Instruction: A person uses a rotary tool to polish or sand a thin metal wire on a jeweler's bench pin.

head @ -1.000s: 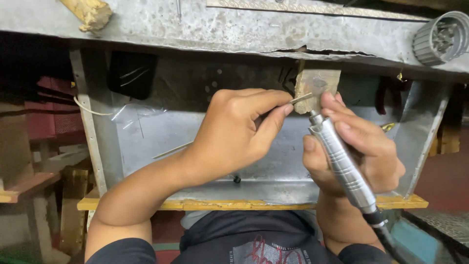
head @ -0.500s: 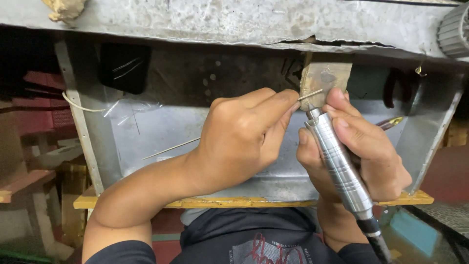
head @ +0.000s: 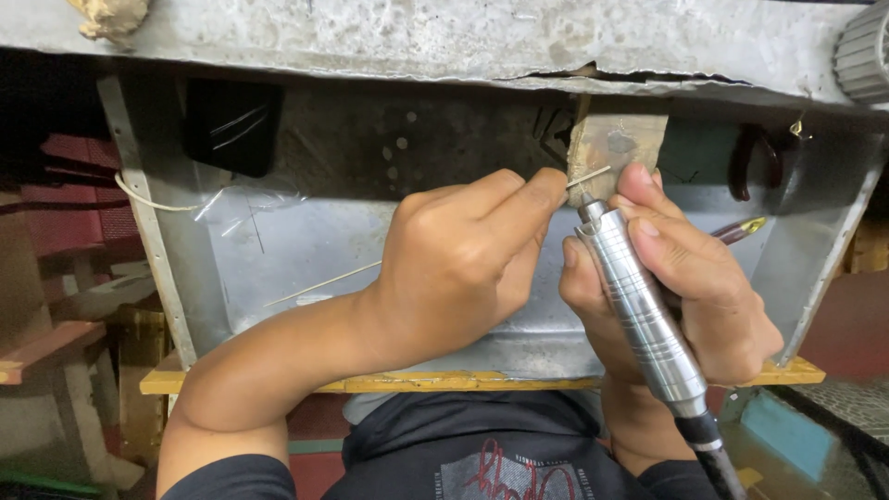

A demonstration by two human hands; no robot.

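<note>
Left hand (head: 463, 264) pinching a thin pale metal wire (head: 585, 176) between thumb and forefinger against a worn wooden bench peg (head: 619, 141). Right hand (head: 690, 282) wrapped around a ribbed silver rotary handpiece (head: 639, 310), its tip at the wire; the bit itself appears hidden. Beneath, a grey sheet-metal tray (head: 278, 259).

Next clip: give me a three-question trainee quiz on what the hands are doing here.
1. True or false: the right hand holds a silver rotary handpiece.
2. What does the left hand pinch? A) thin wire B) pliers C) brush
3. The wire rests against a worn wooden ____ under the bench edge.

Key: 1 true; 2 A; 3 peg.
</note>
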